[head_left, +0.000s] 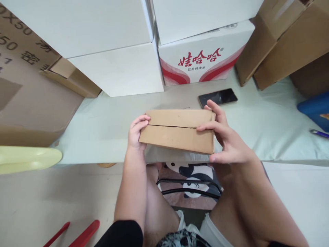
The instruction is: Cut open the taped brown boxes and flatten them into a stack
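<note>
Between my two hands is a small brown cardboard box (177, 139), with a seam running along the side that faces up. My left hand (138, 132) grips its left end, fingers curled over the corner. At the right end, my right hand (226, 137) has one finger lying on the top near the seam, another behind the far corner and the thumb by the near lower corner. The box is at the front edge of a table with a pale green cloth (102, 137). A dark smartphone (218, 97) lies just behind the right hand.
White boxes (118, 72) and a white-and-red water carton (200, 61) stand at the back. Large cardboard boxes flank both sides (31, 99) (290, 44). At right are a blue object (316, 108) and a purple pen (320, 133). A pale yellow-green object (28, 157) juts in at left.
</note>
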Available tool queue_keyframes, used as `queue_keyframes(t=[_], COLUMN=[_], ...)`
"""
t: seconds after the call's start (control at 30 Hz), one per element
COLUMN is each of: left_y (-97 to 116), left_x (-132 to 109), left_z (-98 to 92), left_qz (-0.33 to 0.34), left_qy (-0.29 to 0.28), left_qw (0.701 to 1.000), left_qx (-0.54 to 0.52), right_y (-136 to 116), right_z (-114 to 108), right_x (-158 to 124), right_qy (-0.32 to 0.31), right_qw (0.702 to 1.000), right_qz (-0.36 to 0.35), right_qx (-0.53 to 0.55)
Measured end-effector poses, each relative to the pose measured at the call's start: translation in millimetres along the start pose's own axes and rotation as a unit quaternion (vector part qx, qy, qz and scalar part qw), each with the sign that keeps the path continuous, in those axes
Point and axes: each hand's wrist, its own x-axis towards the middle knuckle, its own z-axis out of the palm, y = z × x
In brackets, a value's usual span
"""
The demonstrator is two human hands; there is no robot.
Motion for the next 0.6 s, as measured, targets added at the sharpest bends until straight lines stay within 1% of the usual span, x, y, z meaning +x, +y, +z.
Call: queue_keyframes(t=[0.07,0.13,0.27,0.33,0.4,0.5,0.6], left_y=[-1,-2,-4,-4,-3,-3,-4], left_x=[2,3,2,-1,-5,-14,-24], left_z=[-3.7,-5.8,-3.7,-0.1,4.1,9.5,12.8], left_qz=[-0.003,-0.006,-0.008,0.002,0.017,0.041,0.056], left_qy=[0.002,0.005,0.008,0.004,-0.012,-0.055,-0.103], left_qw=[1.0,1.0,0.999,0.999,0.998,0.996,0.993], left_qx=[-0.003,-0.009,-0.037,-0.054,-0.066,-0.058,-0.026], right_y=[-4,-8,-10,-10,-11,-11,-10], right_z=[4,9,17,19,19,16,13], right_x=[2,3,7,8,8,9,10], right_qy=[-0.007,0.002,0.063,0.092,0.113,0.14,0.164], right_qw=[1.0,0.998,0.994,0.992,0.99,0.988,0.98], right_qz=[0.0,-0.001,-0.034,-0.036,-0.012,0.037,0.109], right_qx=[-0.029,-0.062,-0.087,-0.083,-0.081,-0.055,0.037])
